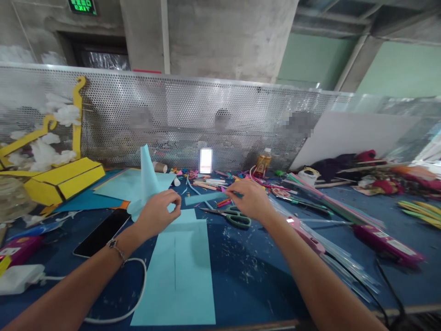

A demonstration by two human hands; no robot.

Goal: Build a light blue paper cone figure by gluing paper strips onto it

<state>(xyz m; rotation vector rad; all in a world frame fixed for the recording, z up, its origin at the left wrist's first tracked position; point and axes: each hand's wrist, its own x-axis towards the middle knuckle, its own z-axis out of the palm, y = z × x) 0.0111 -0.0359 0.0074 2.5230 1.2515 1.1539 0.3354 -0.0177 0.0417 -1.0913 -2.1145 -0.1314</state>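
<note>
My left hand (pixel 158 214) pinches the lower edge of a light-blue paper cone (pixel 148 177), which stands tip-up above a flat sheet of teal card (pixel 131 184). My right hand (pixel 250 198) grips the end of a narrow light-blue paper strip (pixel 206 198), which runs left towards the cone. Below the hands lies a light-blue paper sheet (pixel 177 271) with a thin vertical crease or slit. Green-handled scissors (pixel 237 218) rest just under my right hand.
A black phone (pixel 101 232) and white charger (pixel 17 278) with its cable lie left. Right lie a pink glue gun (pixel 305 234), glue sticks (pixel 339 262) and a magenta box (pixel 387 243). A yellow paper box (pixel 62 181) stands far left before a perforated metal panel (pixel 179 115).
</note>
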